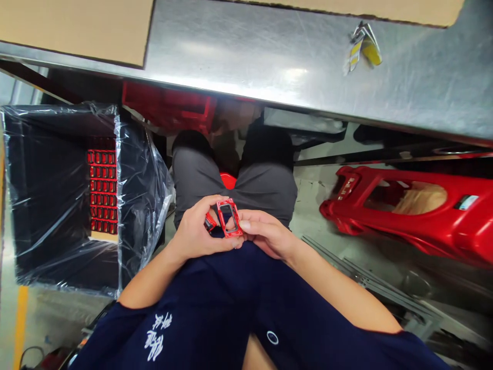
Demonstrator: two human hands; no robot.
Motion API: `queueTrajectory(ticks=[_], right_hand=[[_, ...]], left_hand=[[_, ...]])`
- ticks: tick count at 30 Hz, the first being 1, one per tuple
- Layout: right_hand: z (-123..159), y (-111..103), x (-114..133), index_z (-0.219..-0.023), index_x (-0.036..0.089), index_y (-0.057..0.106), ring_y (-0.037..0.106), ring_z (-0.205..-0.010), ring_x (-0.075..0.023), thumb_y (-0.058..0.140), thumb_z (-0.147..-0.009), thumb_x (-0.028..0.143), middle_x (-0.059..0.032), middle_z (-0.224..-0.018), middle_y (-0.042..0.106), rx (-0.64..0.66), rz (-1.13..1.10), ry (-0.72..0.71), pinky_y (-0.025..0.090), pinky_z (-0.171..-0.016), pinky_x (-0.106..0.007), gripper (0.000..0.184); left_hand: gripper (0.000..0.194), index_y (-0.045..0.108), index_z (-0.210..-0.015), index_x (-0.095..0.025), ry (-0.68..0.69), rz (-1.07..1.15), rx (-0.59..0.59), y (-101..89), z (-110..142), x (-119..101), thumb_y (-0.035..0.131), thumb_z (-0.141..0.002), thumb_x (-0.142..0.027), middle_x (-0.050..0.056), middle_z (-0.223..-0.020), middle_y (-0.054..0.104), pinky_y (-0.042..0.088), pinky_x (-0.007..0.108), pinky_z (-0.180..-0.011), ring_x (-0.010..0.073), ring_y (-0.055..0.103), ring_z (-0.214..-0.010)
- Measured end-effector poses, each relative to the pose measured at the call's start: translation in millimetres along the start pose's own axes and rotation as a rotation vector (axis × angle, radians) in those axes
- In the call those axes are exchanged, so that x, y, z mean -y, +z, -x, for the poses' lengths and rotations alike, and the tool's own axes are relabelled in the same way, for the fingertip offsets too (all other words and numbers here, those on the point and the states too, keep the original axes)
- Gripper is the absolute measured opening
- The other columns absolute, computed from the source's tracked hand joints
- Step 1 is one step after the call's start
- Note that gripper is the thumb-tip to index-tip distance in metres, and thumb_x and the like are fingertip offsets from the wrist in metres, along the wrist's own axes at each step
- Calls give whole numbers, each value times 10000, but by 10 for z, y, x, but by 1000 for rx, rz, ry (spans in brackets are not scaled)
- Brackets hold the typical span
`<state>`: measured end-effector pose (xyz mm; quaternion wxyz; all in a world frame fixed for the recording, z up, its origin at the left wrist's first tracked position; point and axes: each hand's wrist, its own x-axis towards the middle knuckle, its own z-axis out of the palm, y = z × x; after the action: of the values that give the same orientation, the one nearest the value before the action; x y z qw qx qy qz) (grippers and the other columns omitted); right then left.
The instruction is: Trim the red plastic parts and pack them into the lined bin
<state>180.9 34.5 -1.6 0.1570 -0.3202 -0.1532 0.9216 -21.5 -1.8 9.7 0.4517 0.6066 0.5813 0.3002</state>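
My left hand [196, 231] and my right hand [265, 234] meet in front of my chest, above my grey shorts [231, 185]. Between them is a small red rectangular frame [229, 218] with a dark see-through window. My left fingers pinch its left side, and my right fingers press against its lower right edge. A second red piece [210, 222] sticks out from my left fingers, partly hidden by them. Its shape cannot be made out.
A black plastic-wrapped box [50, 195] on my left holds several rows of red frames [102, 185]. A red plastic stool [400, 205] lies on its side to my right. Overhead is a steel table [269, 61] with cardboard sheets [73, 31] and a yellow-and-white item [362, 46].
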Motion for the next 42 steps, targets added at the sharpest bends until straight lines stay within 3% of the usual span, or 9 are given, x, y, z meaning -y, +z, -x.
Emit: queueTrajectory(ticks=[7, 19, 25, 28, 30, 32, 36, 40, 42], right_hand=[[2, 26, -1, -963, 126, 727, 718, -722, -125, 857, -766, 471, -70, -880, 775, -22, 22, 24, 580, -689, -208, 418], [-15, 72, -26, -900, 164, 662, 717, -687, -118, 911, -731, 416, -33, -837, 760, -75, 24, -34, 585, -684, -226, 393], [-31, 60, -8, -917, 201, 676, 740, -809, -159, 933, -697, 352, 2, -868, 730, -209, 77, -171, 618, -736, -277, 370], [-33, 53, 14, -937, 210, 693, 711, -756, -130, 946, -673, 342, 12, -887, 727, -261, 79, -222, 612, -752, -280, 388], [-31, 52, 20, -953, 214, 704, 701, -762, -125, 944, -676, 331, 6, -906, 740, -280, 91, -247, 605, -769, -281, 385], [-27, 51, 19, -992, 225, 717, 705, -792, -131, 936, -693, 320, 1, -918, 754, -294, 109, -270, 598, -799, -287, 382], [-28, 31, 17, -1092, 256, 733, 721, -835, -150, 921, -719, 329, -5, -944, 777, -306, 138, -298, 591, -881, -327, 424], [-19, 11, 35, -1121, 263, 755, 733, -881, -174, 916, -722, 370, -23, -975, 783, -310, 216, -300, 601, -898, -344, 443], [-1, 20, 46, -1127, 262, 761, 740, -900, -194, 909, -726, 397, -39, -995, 788, -334, 321, -285, 615, -880, -347, 449]], left_hand=[[776, 556, -1309, -199, 46, -56, -28, -10, 10, 1, 888, -669, -486, 89, -1141, 741, 637, 317, -733, 193, 750, -814], [801, 507, -1390, -224, 135, -54, -82, 14, 63, 112, 820, -743, -576, 133, -1272, 700, 639, 404, -900, 277, 745, -1059], [817, 430, -1463, -263, 178, 135, -44, 1, 72, 227, 753, -806, -622, 179, -1343, 656, 616, 336, -648, 151, 702, -686], [745, 462, -1450, -240, 141, 195, -30, -13, 72, 249, 731, -844, -582, 113, -1080, 744, 567, 291, -617, 135, 672, -634], [700, 499, -1423, -224, 101, 242, -13, -28, 81, 262, 720, -855, -570, 32, -819, 728, 533, 271, -610, 132, 648, -597], [643, 546, -1376, -223, 27, 324, 4, -46, 96, 286, 702, -863, -579, -11, -702, 682, 503, 258, -592, 124, 611, -561], [542, 663, -1198, -208, -120, 477, 27, -72, 105, 327, 668, -857, -629, -6, -698, 672, 475, 258, -556, 120, 574, -536], [447, 715, -884, -180, -210, 424, 77, -69, 65, 234, 775, -761, -605, 62, -903, 740, 497, 270, -609, 123, 601, -622], [419, 694, -810, -176, -250, 382, 110, -60, 52, 155, 811, -730, -570, 41, -828, 726, 492, 267, -634, 126, 595, -643]])
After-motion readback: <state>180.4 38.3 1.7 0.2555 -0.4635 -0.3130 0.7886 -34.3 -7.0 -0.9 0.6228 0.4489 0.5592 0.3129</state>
